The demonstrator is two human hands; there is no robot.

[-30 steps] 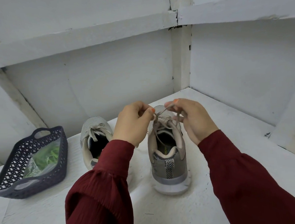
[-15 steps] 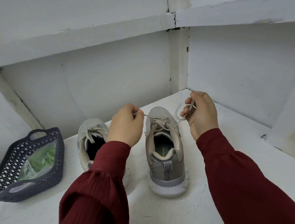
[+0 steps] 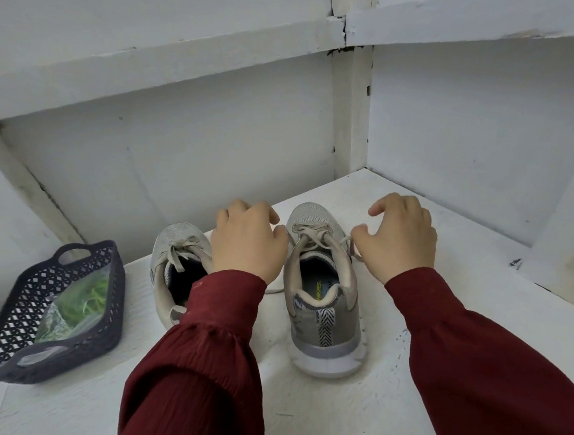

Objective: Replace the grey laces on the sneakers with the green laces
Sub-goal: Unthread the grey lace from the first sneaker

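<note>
now both hands loose: left hand [image 3: 246,246] and right hand [image 3: 399,241] fingers bent, apart, hold nothing. grey lace [image 3: 314,237] on shoe [image 3: 322,331] sits between thumbs, bow looks undone. pinch top cross, pull out hole by hole, slow. green laces [image 3: 86,298] wait in basket [image 3: 50,368], well left of left fingers.

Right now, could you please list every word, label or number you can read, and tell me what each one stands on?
"HERS." in yellow-green letters on the insole of the sneaker on the right; the heel collar hides the start of the word.
Bag of green laces in the basket: no print that can be read.
Nothing else shows any text.
</note>
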